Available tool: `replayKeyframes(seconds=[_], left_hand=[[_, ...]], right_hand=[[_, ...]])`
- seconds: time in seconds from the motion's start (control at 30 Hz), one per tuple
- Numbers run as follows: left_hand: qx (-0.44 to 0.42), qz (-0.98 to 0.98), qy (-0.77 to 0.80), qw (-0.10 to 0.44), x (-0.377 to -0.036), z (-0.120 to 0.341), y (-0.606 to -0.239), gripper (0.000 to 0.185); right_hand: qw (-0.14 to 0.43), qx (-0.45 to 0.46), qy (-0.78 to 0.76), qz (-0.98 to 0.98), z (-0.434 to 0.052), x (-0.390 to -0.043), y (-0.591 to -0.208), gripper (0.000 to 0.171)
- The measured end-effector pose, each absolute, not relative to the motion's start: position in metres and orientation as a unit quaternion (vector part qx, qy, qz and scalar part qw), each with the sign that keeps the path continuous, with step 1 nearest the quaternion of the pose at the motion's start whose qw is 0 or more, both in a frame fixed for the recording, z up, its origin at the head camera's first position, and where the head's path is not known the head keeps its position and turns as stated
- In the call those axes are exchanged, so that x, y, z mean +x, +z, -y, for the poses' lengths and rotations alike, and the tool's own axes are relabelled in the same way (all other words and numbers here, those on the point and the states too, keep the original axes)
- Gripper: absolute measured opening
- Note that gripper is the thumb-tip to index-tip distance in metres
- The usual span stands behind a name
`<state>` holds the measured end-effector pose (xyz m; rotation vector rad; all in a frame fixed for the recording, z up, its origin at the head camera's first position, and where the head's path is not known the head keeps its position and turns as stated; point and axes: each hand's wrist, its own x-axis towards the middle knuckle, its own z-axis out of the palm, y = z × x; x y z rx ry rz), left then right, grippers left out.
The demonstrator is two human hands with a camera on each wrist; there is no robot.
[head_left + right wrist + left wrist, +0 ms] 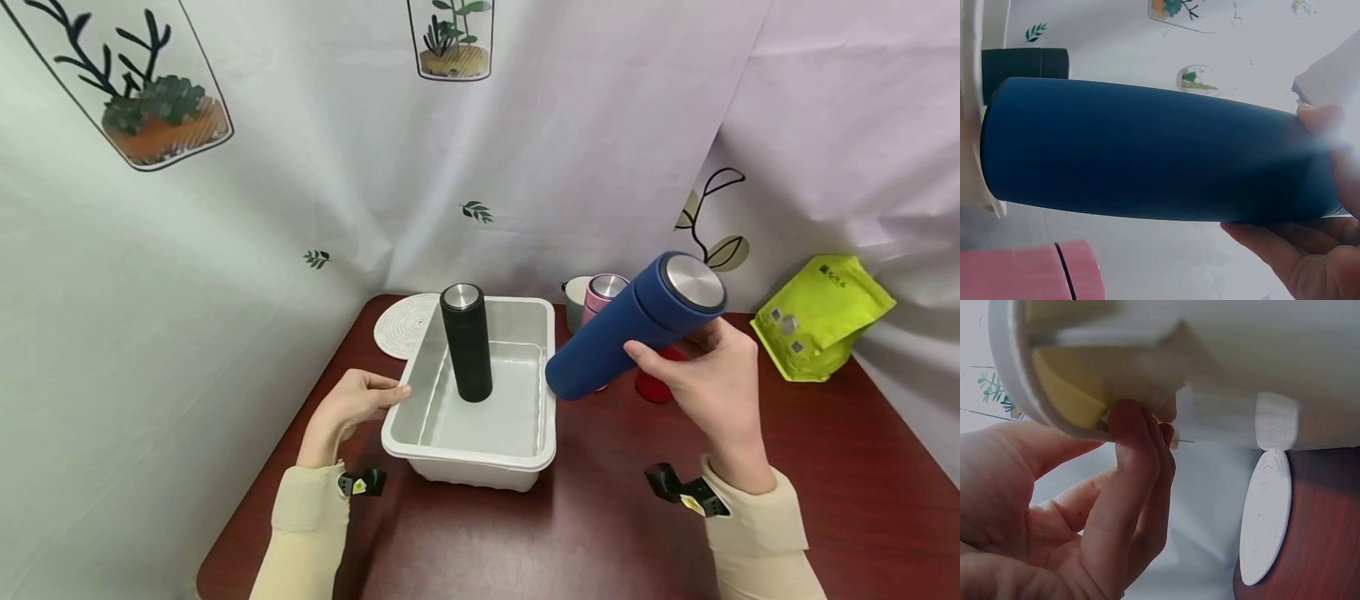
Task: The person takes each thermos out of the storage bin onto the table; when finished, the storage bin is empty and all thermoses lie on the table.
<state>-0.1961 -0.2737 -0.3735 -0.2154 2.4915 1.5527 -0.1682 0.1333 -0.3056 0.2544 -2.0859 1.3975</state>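
Observation:
A blue thermos bottle (622,333) with a silver-topped lid is held tilted by my right hand (712,383), thumb on the near side and fingers beneath. Its lower end overlaps the right rim of a light grey plastic basin (480,457) in the head view. Inside that basin a black thermos bottle (471,350) stands upright. My left hand (356,408) pinches the basin's left rim between thumb and fingers; the left wrist view shows the fingers (1129,450) curled up against the rim from below. In the right wrist view the blue bottle fills the middle, gripped near its lid end.
A pink thermos bottle (604,292) and a pale green cup (576,302) stand behind the blue bottle. Beside them is a red object (654,387), partly hidden. A lime-green pouch (817,321) leans at the back right. A white round woven mat (403,327) lies behind the basin's left side.

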Motion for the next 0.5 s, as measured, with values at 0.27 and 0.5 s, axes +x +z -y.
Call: replayKeyframes(seconds=[0.27, 0.5], left_hand=[[-0.075, -0.836, 0.535, 0.100, -0.196, 0.274, -0.373, 0.045], [-0.076, -0.838, 0.531, 0.102, -0.194, 0.272, -0.371, 0.043]], right_hand=[[0.293, 0.098, 0.500, 0.809, -0.143, -0.170, -0.317, 0.052], [0.275, 0.084, 0.487, 0.825, -0.150, -0.172, -0.333, 0.052]])
